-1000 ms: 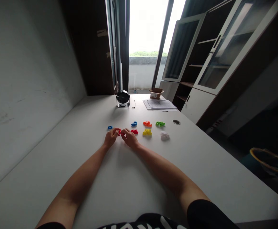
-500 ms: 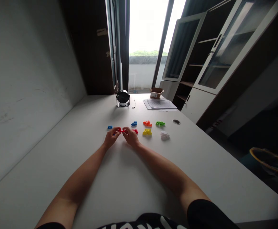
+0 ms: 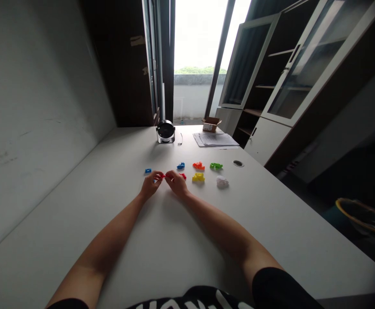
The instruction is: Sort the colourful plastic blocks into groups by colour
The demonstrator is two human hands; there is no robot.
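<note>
At the white table (image 3: 161, 240), the left hand (image 3: 150, 183) and right hand (image 3: 176, 182) pinch a small red piece (image 3: 163, 176) (mostly hidden) between them — hands close together. A yellow piece (image 3: 198, 177) lies to the right.

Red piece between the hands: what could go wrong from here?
1. The red piece is small and held at the fingertips of the left hand and right hand, so it might slip out.
2. The right hand partly hides the other red piece; it could nudge it unseen.
3. The blue piece lies close beyond the left hand, which might knock it.
</note>
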